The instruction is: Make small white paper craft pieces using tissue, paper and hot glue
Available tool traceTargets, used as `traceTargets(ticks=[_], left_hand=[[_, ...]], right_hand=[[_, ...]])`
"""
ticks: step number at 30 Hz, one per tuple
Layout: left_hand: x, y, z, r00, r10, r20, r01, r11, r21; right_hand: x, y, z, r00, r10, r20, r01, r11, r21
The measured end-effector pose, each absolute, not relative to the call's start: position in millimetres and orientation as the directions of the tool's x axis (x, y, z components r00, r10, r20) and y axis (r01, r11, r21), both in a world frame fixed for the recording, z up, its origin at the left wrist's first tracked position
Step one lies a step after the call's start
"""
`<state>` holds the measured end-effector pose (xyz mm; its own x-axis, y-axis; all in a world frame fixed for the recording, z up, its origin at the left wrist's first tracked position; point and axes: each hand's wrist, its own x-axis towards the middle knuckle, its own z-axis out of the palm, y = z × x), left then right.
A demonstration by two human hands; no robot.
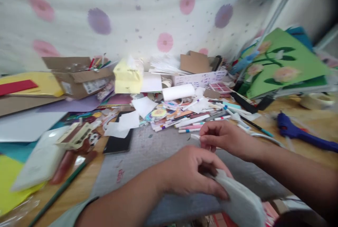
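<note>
My left hand (188, 174) grips a thick white felt-like piece (241, 202) low in the middle of the view, thumb and fingers pinched on its upper edge. Just beyond it, my right hand (224, 137) has its fingers curled around something small and thin near the fingertips; blur hides what it is. Both hands hover over a grey cutting mat (148, 153) on the wooden table.
Markers and paper scraps (185, 117) are heaped behind the mat. A blue glue gun (301, 133) lies at right, a green flower-decorated board (282, 61) behind it. A cardboard box (79, 75), coloured sheets (29, 86) and a black phone (118, 142) sit at left.
</note>
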<state>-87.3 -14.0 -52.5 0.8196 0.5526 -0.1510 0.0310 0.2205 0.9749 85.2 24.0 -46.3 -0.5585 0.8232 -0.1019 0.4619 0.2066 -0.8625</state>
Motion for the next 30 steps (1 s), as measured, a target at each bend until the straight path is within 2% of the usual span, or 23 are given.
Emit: traceTargets(ticks=[2, 4, 6, 9, 12, 14, 16, 19, 21, 27, 30], left_hand=[[-84, -12, -56, 0.778, 0.606, -0.164, 0.016, 0.242, 0.97], [-80, -10, -60, 0.677, 0.728, -0.11, -0.076, 0.217, 0.973], [-78, -7, -63, 0.621, 0.775, -0.117, -0.17, 0.279, 0.945], [-80, 1, -61, 0.522, 0.85, -0.068, -0.428, 0.33, 0.842], [-87, 14, -55, 0.273, 0.96, -0.071, -0.625, 0.233, 0.745], [-90, 19, -53, 0.145, 0.985, -0.093, -0.657, 0.166, 0.736], [-91, 19, -55, 0.192, 0.974, -0.119, -0.615, 0.214, 0.759], [-88, 9, -59, 0.468, 0.876, -0.116, -0.445, 0.347, 0.826], [-85, 0, -59, 0.578, 0.812, -0.081, -0.355, 0.34, 0.871], [-82, -8, -57, 0.661, 0.749, -0.037, -0.308, 0.316, 0.898], [-83, -5, -58, 0.64, 0.767, -0.029, -0.309, 0.293, 0.905]], right_hand=[[108, 10, -45, -0.455, 0.871, -0.187, 0.239, -0.083, -0.967], [121, 0, -46, -0.382, 0.892, -0.242, 0.055, -0.24, -0.969], [128, -5, -48, -0.348, 0.896, -0.277, -0.034, -0.307, -0.951], [131, -4, -49, -0.348, 0.885, -0.311, -0.061, -0.352, -0.934], [134, -1, -50, -0.327, 0.887, -0.325, -0.07, -0.366, -0.928], [137, 0, -50, -0.311, 0.893, -0.327, -0.077, -0.366, -0.927], [139, -1, -51, -0.305, 0.899, -0.314, -0.075, -0.351, -0.933], [139, -5, -51, -0.309, 0.917, -0.251, -0.047, -0.279, -0.959], [136, -8, -49, -0.322, 0.923, -0.209, -0.019, -0.227, -0.974], [125, -16, -42, -0.336, 0.92, -0.203, -0.009, -0.218, -0.976], [122, -17, -41, -0.338, 0.92, -0.197, -0.001, -0.21, -0.978]])
